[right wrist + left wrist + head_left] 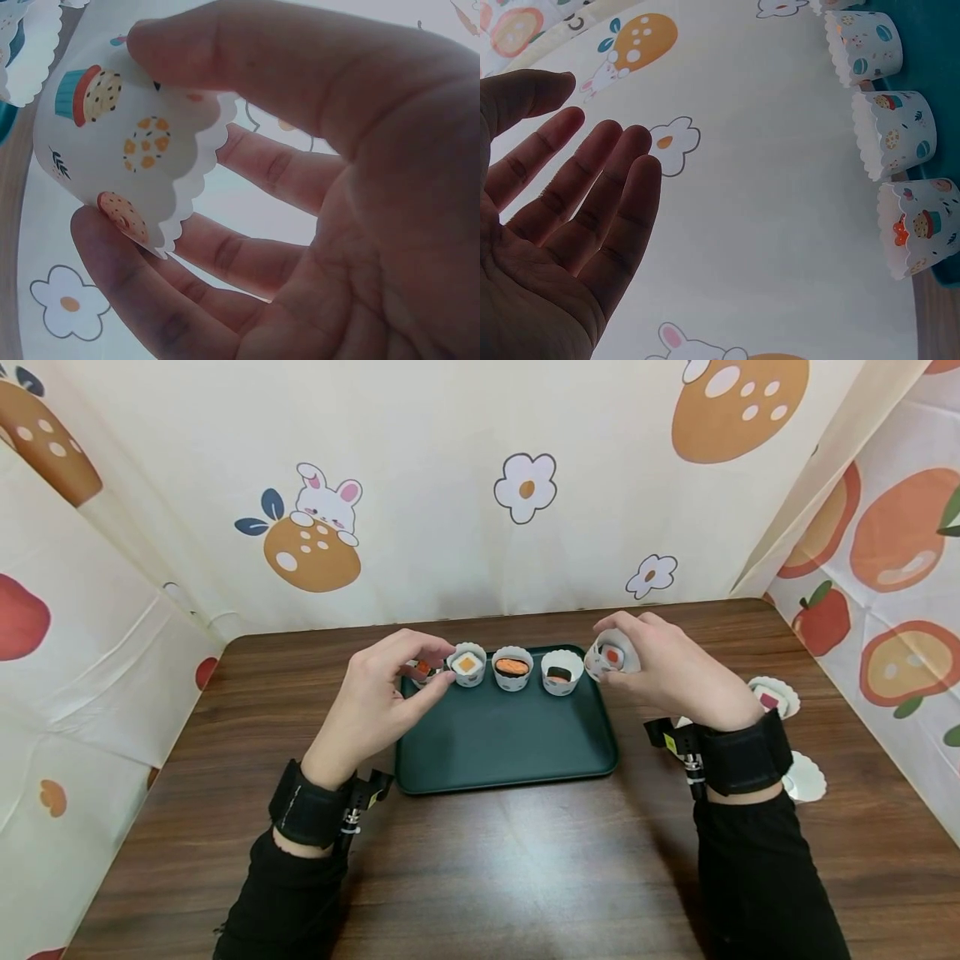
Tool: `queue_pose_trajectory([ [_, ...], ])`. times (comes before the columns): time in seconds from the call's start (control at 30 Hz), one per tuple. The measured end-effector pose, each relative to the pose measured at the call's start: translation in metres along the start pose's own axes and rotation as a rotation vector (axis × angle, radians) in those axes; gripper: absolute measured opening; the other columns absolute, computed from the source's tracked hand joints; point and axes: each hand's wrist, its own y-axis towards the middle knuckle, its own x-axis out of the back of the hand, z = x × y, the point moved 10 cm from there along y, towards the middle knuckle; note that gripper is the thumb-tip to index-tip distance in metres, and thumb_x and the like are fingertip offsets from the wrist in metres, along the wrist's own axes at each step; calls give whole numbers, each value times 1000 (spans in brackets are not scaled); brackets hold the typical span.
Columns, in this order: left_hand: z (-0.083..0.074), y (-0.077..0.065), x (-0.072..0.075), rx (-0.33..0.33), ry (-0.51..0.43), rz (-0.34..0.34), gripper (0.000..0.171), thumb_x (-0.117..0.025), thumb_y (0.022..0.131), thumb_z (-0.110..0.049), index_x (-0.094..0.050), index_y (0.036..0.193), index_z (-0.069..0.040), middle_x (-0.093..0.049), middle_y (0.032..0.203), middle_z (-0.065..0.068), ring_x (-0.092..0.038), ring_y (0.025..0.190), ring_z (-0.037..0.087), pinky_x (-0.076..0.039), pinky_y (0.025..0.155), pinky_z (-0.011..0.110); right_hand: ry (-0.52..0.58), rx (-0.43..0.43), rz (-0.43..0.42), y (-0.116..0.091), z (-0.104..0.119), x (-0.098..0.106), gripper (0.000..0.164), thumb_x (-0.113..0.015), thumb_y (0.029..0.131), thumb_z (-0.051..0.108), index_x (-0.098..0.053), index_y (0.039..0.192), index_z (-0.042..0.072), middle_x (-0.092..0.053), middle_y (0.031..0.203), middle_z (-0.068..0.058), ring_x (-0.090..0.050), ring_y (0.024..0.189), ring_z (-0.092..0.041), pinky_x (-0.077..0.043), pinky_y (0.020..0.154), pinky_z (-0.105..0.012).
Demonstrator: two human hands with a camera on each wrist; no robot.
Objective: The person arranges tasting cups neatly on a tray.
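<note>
Scalloped cup (112, 150) (patterned outside) in right hand (671, 668)

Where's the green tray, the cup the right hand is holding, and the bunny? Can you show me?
Green tray (506, 743): head view, on its bare flat surface.
Held cup (133, 124): right wrist view, on its printed outer side.
Bunny (328, 508): head view, on its white head.

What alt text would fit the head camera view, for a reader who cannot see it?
A person's right hand holds a small patterned cup with a sushi-like piece near the far right corner of a dark green tray. Four similar cups line the tray's far side; the left hand is by the leftmost.
</note>
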Motion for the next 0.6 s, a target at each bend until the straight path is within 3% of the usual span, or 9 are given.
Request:
queue_pose_trajectory([
  [0.23, -1, 0, -1, -10, 0, 1, 26, -83, 95, -12, -77, 121, -11, -76, 112, 1, -69, 97, 12, -63, 77, 35, 7, 21, 1, -3, 6, 0, 53, -77, 97, 19, -57, 145, 10, -61, 124, -22, -59, 104, -34, -54, 79, -44],
  [0.6, -1, -1, -2, -8, 4, 13, 26, -82, 95, -13, -76, 121, -11, -76, 113, 1, -70, 98, 11, -63, 81, 33, 21, 47, 1, -4, 15, -1, 54, -79, 98, 26, -57, 145, 10, -61, 126, -21, -60, 108, -34, -57, 80, -45],
])
